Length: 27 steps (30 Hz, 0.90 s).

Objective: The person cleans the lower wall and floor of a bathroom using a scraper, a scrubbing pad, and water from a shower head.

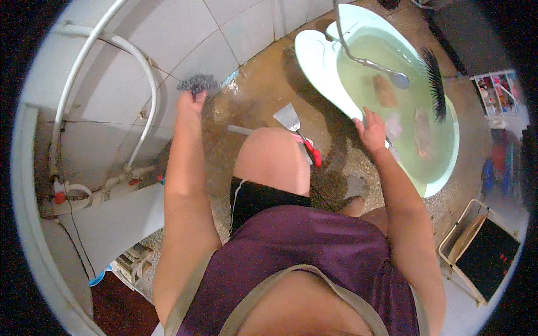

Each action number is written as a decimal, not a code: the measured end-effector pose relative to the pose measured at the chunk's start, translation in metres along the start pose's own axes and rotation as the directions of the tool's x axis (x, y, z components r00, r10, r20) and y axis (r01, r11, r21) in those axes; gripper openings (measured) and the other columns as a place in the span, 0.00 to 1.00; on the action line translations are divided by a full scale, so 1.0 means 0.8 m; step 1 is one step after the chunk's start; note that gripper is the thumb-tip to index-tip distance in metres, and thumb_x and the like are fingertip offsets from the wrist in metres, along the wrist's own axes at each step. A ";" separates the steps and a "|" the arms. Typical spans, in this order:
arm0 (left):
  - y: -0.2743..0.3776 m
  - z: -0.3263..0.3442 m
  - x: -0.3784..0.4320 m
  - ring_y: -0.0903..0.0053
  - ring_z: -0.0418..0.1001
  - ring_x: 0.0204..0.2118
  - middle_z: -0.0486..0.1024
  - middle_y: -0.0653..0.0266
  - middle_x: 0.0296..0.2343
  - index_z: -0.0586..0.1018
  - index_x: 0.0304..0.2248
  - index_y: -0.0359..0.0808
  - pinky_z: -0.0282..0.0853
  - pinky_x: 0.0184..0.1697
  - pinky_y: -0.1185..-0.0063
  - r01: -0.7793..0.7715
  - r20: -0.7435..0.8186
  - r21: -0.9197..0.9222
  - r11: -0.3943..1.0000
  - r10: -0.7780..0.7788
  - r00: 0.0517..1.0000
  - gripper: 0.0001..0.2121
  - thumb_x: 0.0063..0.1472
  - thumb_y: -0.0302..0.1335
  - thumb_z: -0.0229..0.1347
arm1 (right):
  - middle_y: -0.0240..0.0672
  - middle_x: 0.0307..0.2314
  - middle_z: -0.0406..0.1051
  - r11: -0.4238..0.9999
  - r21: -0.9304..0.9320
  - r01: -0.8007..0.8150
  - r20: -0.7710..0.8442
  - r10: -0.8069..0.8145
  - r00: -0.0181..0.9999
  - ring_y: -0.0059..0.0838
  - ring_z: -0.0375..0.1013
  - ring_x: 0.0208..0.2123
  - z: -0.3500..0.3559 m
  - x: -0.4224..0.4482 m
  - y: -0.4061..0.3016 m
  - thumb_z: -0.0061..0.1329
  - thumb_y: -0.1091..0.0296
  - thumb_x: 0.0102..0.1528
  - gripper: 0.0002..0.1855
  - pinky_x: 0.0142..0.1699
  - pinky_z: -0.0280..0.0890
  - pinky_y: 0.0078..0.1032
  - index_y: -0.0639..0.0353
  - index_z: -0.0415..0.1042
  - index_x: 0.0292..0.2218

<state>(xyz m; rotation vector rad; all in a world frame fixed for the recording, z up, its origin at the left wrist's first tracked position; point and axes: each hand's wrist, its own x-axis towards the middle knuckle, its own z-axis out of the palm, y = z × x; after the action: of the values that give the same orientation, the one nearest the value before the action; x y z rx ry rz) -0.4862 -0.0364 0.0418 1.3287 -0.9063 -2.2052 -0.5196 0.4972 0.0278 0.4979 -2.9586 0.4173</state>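
Note:
My left hand (192,102) presses a grey scrubbing pad (197,83), possibly steel wool, to the foot of the tiled wall (197,46). Over on the right, my right hand (372,131) grips the near rim of a pale mint baby bathtub (319,71). Greenish water fills the tub. A shower head (399,80) hangs over it, and a brownish block-shaped thing (384,91) shows in the water. Between my hands, near my bare knee, a scraper (288,117) with a red handle lies on or just above the wet floor (252,92).
A black-bristled brush (435,84) is at the tub's far right rim. White hoses (153,84) loop along the left wall above a pipe with a red valve (134,182). A folding stool (483,256) stands lower right. Shelving (498,94) holds small items at the right edge.

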 end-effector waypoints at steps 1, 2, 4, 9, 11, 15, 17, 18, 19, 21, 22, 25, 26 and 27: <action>0.004 -0.034 0.016 0.65 0.68 0.36 0.68 0.56 0.35 0.68 0.37 0.30 0.69 0.36 0.67 -0.106 0.102 0.113 0.988 0.094 0.990 0.11 0.58 0.25 0.38 | 0.41 0.39 0.62 0.999 -0.047 0.024 0.038 -0.022 0.999 0.43 0.62 0.40 -0.006 -0.004 -0.010 0.46 0.50 0.47 0.30 0.45 0.56 0.39 0.53 0.57 0.49; 0.009 -0.065 0.026 0.66 0.68 0.35 0.68 0.56 0.35 0.68 0.37 0.31 0.69 0.35 0.67 -0.220 0.210 0.216 0.951 0.175 0.962 0.11 0.58 0.25 0.38 | 0.40 0.40 0.62 0.995 -0.093 0.046 0.078 -0.039 0.996 0.43 0.62 0.41 -0.014 -0.012 -0.025 0.47 0.51 0.46 0.31 0.45 0.56 0.40 0.51 0.55 0.50; 0.000 -0.057 -0.005 0.68 0.68 0.34 0.69 0.57 0.34 0.68 0.38 0.32 0.69 0.34 0.68 -0.218 0.243 0.213 0.952 0.165 0.956 0.11 0.58 0.26 0.39 | 0.37 0.46 0.58 0.979 -0.201 -0.018 0.222 0.064 0.973 0.42 0.59 0.45 -0.032 -0.039 -0.015 0.50 0.54 0.44 0.36 0.47 0.54 0.45 0.44 0.49 0.53; 0.026 -0.069 -0.049 0.70 0.68 0.33 0.69 0.59 0.32 0.69 0.36 0.34 0.70 0.32 0.71 -0.244 0.205 0.189 0.951 0.205 0.957 0.09 0.58 0.28 0.43 | 0.37 0.48 0.56 0.965 -0.190 -0.179 0.433 0.247 0.867 0.40 0.57 0.49 -0.077 -0.071 0.016 0.50 0.57 0.44 0.35 0.49 0.55 0.44 0.44 0.51 0.52; 0.010 -0.027 -0.096 0.69 0.69 0.31 0.69 0.60 0.32 0.69 0.35 0.34 0.70 0.30 0.71 -0.217 0.203 0.194 0.957 0.177 0.963 0.09 0.57 0.28 0.44 | 0.37 0.46 0.59 0.945 -0.205 -0.257 0.400 0.320 0.859 0.41 0.59 0.47 -0.090 -0.093 0.053 0.50 0.55 0.44 0.30 0.49 0.55 0.44 0.43 0.58 0.49; 0.048 -0.003 -0.107 0.69 0.70 0.28 0.70 0.59 0.29 0.68 0.35 0.31 0.71 0.25 0.72 -0.506 0.494 0.285 0.814 0.328 0.805 0.09 0.55 0.25 0.45 | 0.54 0.38 0.65 0.991 0.085 -0.101 0.190 0.084 0.978 0.47 0.65 0.40 -0.102 -0.062 0.063 0.46 0.57 0.47 0.25 0.45 0.60 0.33 0.59 0.64 0.45; 0.041 0.028 -0.140 0.69 0.70 0.27 0.70 0.58 0.28 0.67 0.36 0.30 0.71 0.24 0.72 -0.413 0.506 0.290 0.863 0.228 0.832 0.09 0.54 0.24 0.45 | 0.53 0.37 0.66 0.981 0.183 -0.067 0.260 0.017 0.965 0.44 0.67 0.39 -0.139 -0.034 0.023 0.45 0.55 0.48 0.25 0.43 0.61 0.32 0.64 0.64 0.43; 0.029 0.058 -0.169 0.69 0.71 0.27 0.70 0.57 0.28 0.67 0.36 0.30 0.71 0.24 0.72 -0.303 0.488 0.268 0.915 0.143 0.861 0.10 0.54 0.23 0.45 | 0.51 0.40 0.64 0.966 0.257 -0.002 0.187 -0.048 0.981 0.44 0.65 0.41 -0.156 -0.022 0.018 0.45 0.53 0.48 0.27 0.46 0.59 0.31 0.63 0.62 0.45; 0.026 0.069 -0.182 0.69 0.71 0.27 0.70 0.57 0.28 0.67 0.36 0.29 0.71 0.24 0.72 -0.319 0.523 0.292 0.902 0.128 0.842 0.10 0.54 0.23 0.45 | 0.50 0.42 0.63 0.946 0.324 0.027 0.174 -0.088 0.981 0.44 0.65 0.42 -0.169 -0.009 0.001 0.45 0.52 0.48 0.29 0.47 0.59 0.32 0.62 0.61 0.46; 0.026 0.095 -0.205 0.69 0.71 0.28 0.70 0.57 0.29 0.67 0.36 0.29 0.72 0.25 0.72 -0.358 0.593 0.339 0.870 0.099 0.799 0.10 0.53 0.22 0.45 | 0.47 0.46 0.59 0.901 0.433 0.034 0.214 -0.139 0.967 0.45 0.64 0.43 -0.204 0.020 -0.041 0.43 0.50 0.49 0.30 0.48 0.59 0.33 0.61 0.58 0.49; 0.021 0.104 -0.215 0.70 0.71 0.28 0.70 0.57 0.29 0.67 0.36 0.29 0.72 0.26 0.72 -0.376 0.618 0.356 0.855 0.087 0.781 0.10 0.53 0.22 0.45 | 0.46 0.47 0.58 0.880 0.475 0.007 0.274 -0.156 0.949 0.45 0.64 0.43 -0.217 0.031 -0.065 0.42 0.48 0.50 0.31 0.47 0.60 0.34 0.60 0.57 0.49; 0.003 0.124 -0.258 0.71 0.71 0.29 0.70 0.58 0.31 0.68 0.37 0.29 0.72 0.27 0.73 -0.437 0.696 0.383 0.814 0.057 0.716 0.10 0.53 0.22 0.45 | 0.48 0.41 0.62 0.565 0.784 -0.257 0.386 -0.121 0.914 0.39 0.66 0.39 -0.251 0.024 -0.147 0.41 0.44 0.50 0.34 0.39 0.65 0.31 0.61 0.57 0.49; -0.005 0.129 -0.273 0.72 0.71 0.30 0.70 0.58 0.31 0.68 0.37 0.28 0.72 0.28 0.73 -0.456 0.720 0.389 0.800 0.044 0.693 0.11 0.53 0.22 0.45 | 0.49 0.43 0.58 0.498 0.820 -0.281 0.405 -0.158 0.901 0.41 0.65 0.40 -0.251 0.026 -0.161 0.40 0.42 0.50 0.37 0.40 0.65 0.33 0.61 0.53 0.51; -0.012 0.132 -0.285 0.73 0.71 0.30 0.70 0.58 0.32 0.68 0.37 0.28 0.72 0.28 0.74 -0.472 0.740 0.394 0.789 0.032 0.672 0.11 0.53 0.22 0.45 | 0.51 0.45 0.55 0.431 0.848 -0.308 0.423 -0.199 0.884 0.43 0.64 0.41 -0.247 0.030 -0.174 0.40 0.40 0.49 0.39 0.40 0.65 0.35 0.61 0.50 0.53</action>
<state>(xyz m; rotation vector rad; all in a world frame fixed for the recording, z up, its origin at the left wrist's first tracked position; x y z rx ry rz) -0.4743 0.1486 0.2115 0.3893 -2.0288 -2.2847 -0.4824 0.4202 0.2549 0.6290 -2.8453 2.2906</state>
